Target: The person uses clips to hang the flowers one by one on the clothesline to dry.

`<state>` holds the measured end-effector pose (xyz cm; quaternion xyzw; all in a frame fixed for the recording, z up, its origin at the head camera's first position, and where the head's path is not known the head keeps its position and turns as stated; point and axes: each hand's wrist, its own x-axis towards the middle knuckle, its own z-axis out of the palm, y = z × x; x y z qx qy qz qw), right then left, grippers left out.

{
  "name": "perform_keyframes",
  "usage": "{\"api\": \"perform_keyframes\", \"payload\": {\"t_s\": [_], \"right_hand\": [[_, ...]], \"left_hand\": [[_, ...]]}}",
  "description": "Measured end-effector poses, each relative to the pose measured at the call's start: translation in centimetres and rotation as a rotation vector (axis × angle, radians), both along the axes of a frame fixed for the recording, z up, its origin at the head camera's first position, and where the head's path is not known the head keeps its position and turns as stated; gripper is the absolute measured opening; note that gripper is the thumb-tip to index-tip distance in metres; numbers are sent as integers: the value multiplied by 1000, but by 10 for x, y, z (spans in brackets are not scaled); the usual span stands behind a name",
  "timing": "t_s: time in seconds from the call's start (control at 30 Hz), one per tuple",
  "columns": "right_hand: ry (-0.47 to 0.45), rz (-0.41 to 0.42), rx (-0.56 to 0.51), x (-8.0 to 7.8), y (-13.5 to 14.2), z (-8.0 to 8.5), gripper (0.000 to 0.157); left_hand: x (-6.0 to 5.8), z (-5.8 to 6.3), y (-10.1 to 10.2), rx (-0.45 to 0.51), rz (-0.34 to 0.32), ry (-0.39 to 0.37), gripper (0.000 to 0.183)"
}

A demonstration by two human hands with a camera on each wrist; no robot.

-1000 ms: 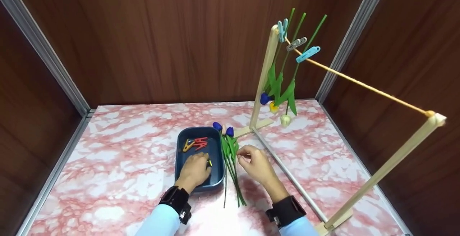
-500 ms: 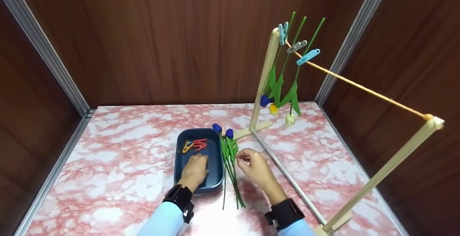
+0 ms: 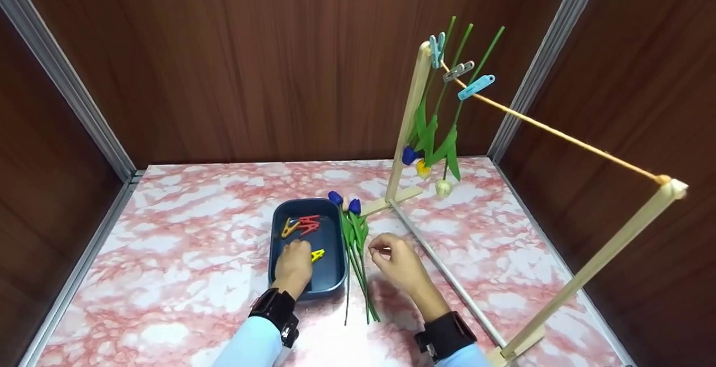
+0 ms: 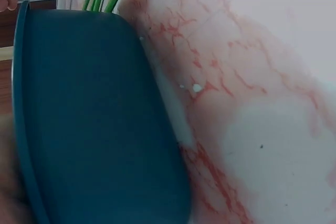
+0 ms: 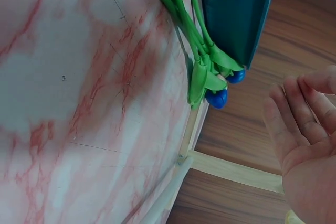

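Note:
In the head view my left hand point(image 3: 295, 263) reaches into a dark blue bin point(image 3: 342, 233), fingers curled. A yellow clothespin point(image 3: 318, 255) sticks out at its thumb side, and the hand appears to pinch it; the fingertips are hidden. In the left wrist view the bin's outer wall point(image 4: 100, 108) covers most of the hand. My right hand point(image 3: 398, 260) hovers right of the loose tulips point(image 3: 358, 233), its fingers loosely bent with nothing between them. The right wrist view shows its palm point(image 5: 315, 171) and the blue tulip heads point(image 5: 216, 98) apart from it.
An orange clothespin point(image 3: 289, 227) and red clothespins point(image 3: 309, 224) lie at the bin's far end. On the right, a wooden frame point(image 3: 593, 272) carries a cord point(image 3: 570, 136). Three tulips hang head-down from it by clothespins point(image 3: 475, 87). Brown panels point(image 3: 268, 65) enclose the table.
My left hand has shifted left inside the bin. The yellow clothespin, hidden half a second ago, now shows beside the thumb. My right hand stays nearly still.

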<state>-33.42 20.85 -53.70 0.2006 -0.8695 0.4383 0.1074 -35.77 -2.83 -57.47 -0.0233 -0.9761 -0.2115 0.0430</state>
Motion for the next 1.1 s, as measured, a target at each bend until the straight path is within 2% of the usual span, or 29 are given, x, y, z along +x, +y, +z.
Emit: {"api": "perform_keyframes", "payload": {"t_s": [0.17, 0.3, 0.53, 0.67, 0.9, 1.0, 1.1], "right_hand": [[12, 4, -1, 2, 0, -1, 9], [6, -16, -7, 4, 0, 0, 8], [-2, -94, -2, 5, -3, 6, 8], [16, -96, 3, 3, -6, 9, 10], [50, -67, 52, -1, -16, 17, 8], [89, -62, 84, -2, -22, 23, 7], [137, -45, 131, -4, -28, 28, 14]], "left_hand": [[-1, 3, -3, 18, 10, -8, 8], [2, 6, -6, 104, 22, 0, 6], [12, 4, -9, 312, 52, 156, 28], [13, 6, -10, 425, 60, 260, 28], [16, 19, -7, 513, -9, 372, 30], [18, 28, -3, 516, -57, 428, 31], [21, 39, 1, 499, -92, 477, 31]]}}
